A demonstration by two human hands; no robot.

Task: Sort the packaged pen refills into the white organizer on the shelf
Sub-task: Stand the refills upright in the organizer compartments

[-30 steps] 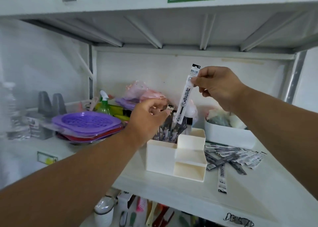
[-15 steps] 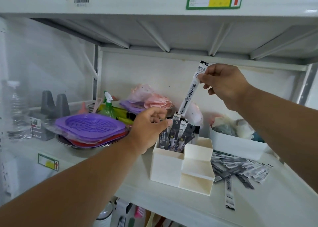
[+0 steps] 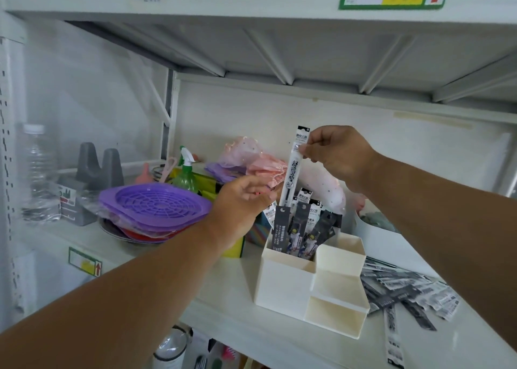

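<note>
Now the right hand [image 3: 337,156] pinches a long white packaged pen refill [image 3: 293,167] above the white plastic organizer [image 3: 282,282] — several packs already stand in its tall compartment. Left hand [image 3: 240,201] hovers beside, loosely curled, empty. Plenty left — a loose pile of refills [image 3: 408,293] lies right of the organizer.

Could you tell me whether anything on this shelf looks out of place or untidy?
Yes: a heap of packaged pen refills lies loose and criss-crossed on the shelf right of the white organizer, one stray refill pointing toward the front edge. The organizer's lower compartments hold nothing visible.
</note>
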